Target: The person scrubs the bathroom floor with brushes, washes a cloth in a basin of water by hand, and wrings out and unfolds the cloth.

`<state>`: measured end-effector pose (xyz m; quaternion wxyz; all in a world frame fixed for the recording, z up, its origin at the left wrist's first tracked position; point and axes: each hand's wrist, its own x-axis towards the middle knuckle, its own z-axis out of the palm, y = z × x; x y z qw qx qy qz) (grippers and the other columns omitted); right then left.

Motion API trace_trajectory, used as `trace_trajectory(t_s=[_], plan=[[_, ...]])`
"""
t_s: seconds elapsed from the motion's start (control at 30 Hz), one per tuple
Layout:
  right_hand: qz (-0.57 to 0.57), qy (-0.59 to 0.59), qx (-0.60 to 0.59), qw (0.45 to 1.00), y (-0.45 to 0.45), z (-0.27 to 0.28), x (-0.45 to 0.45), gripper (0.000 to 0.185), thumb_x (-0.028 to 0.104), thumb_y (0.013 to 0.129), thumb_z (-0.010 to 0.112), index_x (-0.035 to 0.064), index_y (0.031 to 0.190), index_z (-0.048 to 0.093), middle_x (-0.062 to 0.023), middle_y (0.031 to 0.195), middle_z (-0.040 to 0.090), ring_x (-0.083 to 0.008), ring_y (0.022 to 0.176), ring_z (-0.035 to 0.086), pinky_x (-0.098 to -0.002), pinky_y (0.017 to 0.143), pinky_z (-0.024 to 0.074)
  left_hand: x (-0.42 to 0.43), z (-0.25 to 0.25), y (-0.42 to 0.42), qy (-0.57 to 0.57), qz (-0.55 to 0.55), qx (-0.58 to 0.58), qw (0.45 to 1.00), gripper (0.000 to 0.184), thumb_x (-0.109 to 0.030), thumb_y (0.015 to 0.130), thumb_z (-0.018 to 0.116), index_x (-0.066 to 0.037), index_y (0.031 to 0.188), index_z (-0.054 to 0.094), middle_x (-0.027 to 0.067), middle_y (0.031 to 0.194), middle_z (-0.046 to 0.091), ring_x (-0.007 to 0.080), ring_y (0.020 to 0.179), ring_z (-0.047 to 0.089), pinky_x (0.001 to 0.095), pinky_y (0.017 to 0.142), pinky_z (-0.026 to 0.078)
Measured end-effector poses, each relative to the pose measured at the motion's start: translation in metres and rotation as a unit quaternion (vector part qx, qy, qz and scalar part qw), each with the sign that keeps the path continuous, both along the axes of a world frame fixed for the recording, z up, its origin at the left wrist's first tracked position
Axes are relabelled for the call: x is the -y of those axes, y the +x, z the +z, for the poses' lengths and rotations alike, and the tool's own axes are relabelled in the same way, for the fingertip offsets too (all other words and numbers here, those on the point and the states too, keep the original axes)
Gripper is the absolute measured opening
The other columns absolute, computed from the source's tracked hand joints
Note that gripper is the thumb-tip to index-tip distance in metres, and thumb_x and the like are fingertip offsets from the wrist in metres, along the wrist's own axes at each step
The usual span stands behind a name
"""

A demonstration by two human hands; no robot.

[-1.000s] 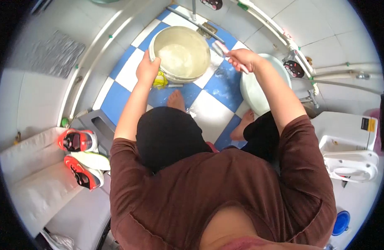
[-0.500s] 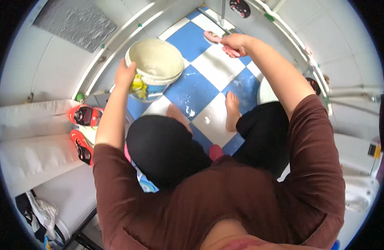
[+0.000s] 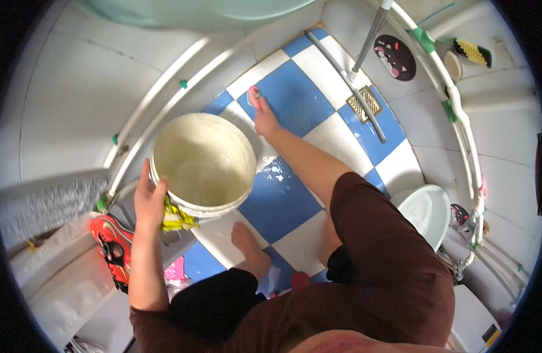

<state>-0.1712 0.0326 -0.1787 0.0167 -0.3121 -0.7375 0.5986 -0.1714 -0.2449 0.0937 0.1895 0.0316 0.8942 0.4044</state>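
Note:
My left hand (image 3: 148, 203) grips the near left side of a large off-white plastic bucket (image 3: 203, 159), thumb near the rim. The bucket tilts so that its pale, stained inside faces me. Something crumpled and yellow (image 3: 180, 219) shows against its outer wall beside my fingers; I cannot tell what it is. My right hand (image 3: 266, 122) reaches past the bucket's right side, closed on a small pink scrub brush (image 3: 253, 97) over the blue and white tiled floor (image 3: 288, 88). The brush's bristles are hidden.
A squeegee (image 3: 347, 79) crosses the floor drain (image 3: 365, 105). At right stands a pale basin (image 3: 427, 215). White pipes (image 3: 165, 82) run along both walls. Red shoes (image 3: 112, 247) sit at left. Wet patches (image 3: 277, 170) shine near my bare feet (image 3: 250, 250).
My right hand has swung left with the pink brush, from near the squeegee to beyond the bucket. The bucket appears lower and larger as the view has shifted.

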Motion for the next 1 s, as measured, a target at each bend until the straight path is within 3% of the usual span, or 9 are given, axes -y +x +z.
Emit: trace_trajectory(t_s=[0.1,0.27,0.43,0.47,0.53,0.6,0.73,0.8,1.0], plan=[[0.009,0.153,-0.074,0.985,-0.042,-0.009,-0.012,0.056,0.006,0.089,0.032,0.0115,0.141,0.012,-0.0183,0.131,0.041,-0.0297,0.113,0.048,-0.0385,0.093,0.0386,-0.016,0.006,0.002,0.023,0.027,0.010,0.999,0.062,-0.008,0.082,0.052,-0.001,0.137,0.025,0.0129,0.088,0.061,0.0115,0.075,0.057,0.0234,0.066,0.045],[-0.074,0.139,0.026,0.987,-0.126,-0.004,-0.132,0.055,0.007,0.089,0.031,0.0144,0.141,0.012,-0.0156,0.136,0.033,-0.0277,0.118,0.040,-0.0387,0.099,0.0295,-0.031,0.008,-0.005,0.015,0.085,0.044,0.995,0.063,-0.009,0.083,0.051,0.001,0.138,0.021,0.0153,0.089,0.062,0.0140,0.076,0.059,0.0242,0.067,0.046],[0.248,0.171,0.177,0.937,-0.092,0.045,-0.066,0.055,0.007,0.090,0.030,0.0173,0.141,0.012,-0.0129,0.142,0.026,-0.0258,0.124,0.033,-0.0389,0.105,0.0203,-0.074,0.004,-0.020,-0.006,0.133,0.059,0.989,0.073,-0.021,0.080,0.059,0.004,0.136,0.020,0.0231,0.122,0.046,0.0231,0.105,0.051,0.0296,0.087,0.041],[0.147,-0.012,0.031,0.989,-0.072,0.035,-0.042,0.057,0.009,0.090,0.032,0.0220,0.141,0.010,-0.0141,0.141,0.028,-0.0282,0.119,0.039,-0.0363,0.103,0.0250,-0.077,-0.002,-0.026,-0.037,0.124,0.058,0.990,0.074,-0.022,0.079,0.059,0.004,0.136,0.020,0.0235,0.123,0.045,0.0238,0.105,0.051,0.0300,0.087,0.041],[0.123,0.013,-0.065,0.990,-0.047,0.010,-0.005,0.061,0.005,0.089,0.033,0.0255,0.141,0.009,-0.0189,0.138,0.031,-0.0333,0.122,0.038,-0.0331,0.098,0.0340,-0.079,-0.017,-0.041,-0.098,0.106,0.047,0.988,0.077,-0.025,0.078,0.061,0.005,0.136,0.019,0.0244,0.125,0.042,0.0251,0.106,0.051,0.0308,0.088,0.041],[0.089,-0.022,-0.010,0.996,-0.045,-0.003,-0.008,0.059,0.004,0.089,0.033,0.0253,0.141,0.013,-0.0201,0.138,0.028,-0.0322,0.126,0.032,-0.0365,0.097,0.0340,-0.100,-0.013,-0.048,-0.040,0.145,0.117,0.982,0.079,-0.026,0.077,0.061,0.005,0.136,0.018,0.0248,0.125,0.042,0.0266,0.105,0.052,0.0318,0.087,0.042],[-0.057,-0.065,0.023,0.996,-0.064,-0.027,-0.064,0.059,0.019,0.089,0.039,0.0313,0.138,0.010,-0.0265,0.095,0.059,-0.0454,0.083,0.056,-0.0484,0.077,0.0445,-0.120,-0.026,-0.068,-0.027,0.166,0.172,0.971,0.080,-0.025,0.077,0.061,0.005,0.137,0.016,0.0251,0.124,0.042,0.0287,0.104,0.052,0.0333,0.085,0.044],[-0.086,-0.033,0.044,0.995,-0.071,-0.022,-0.094,0.056,0.023,0.090,0.037,0.0358,0.137,0.011,-0.0265,0.092,0.059,-0.0446,0.082,0.057,-0.0484,0.076,0.0445,-0.135,-0.024,-0.073,-0.014,0.163,0.190,0.968,0.081,-0.025,0.076,0.062,0.004,0.136,0.017,0.0254,0.124,0.042,0.0292,0.104,0.052,0.0344,0.084,0.045],[0.273,0.143,0.099,0.946,-0.028,-0.012,-0.052,0.057,0.021,0.090,0.034,0.0411,0.136,0.006,-0.0238,0.087,0.060,-0.0389,0.077,0.060,-0.0489,0.070,0.0456,-0.140,-0.011,-0.069,-0.042,0.175,0.189,0.965,0.081,-0.029,0.077,0.062,0.003,0.137,0.017,0.0247,0.125,0.042,0.0293,0.107,0.050,0.0361,0.085,0.044]])
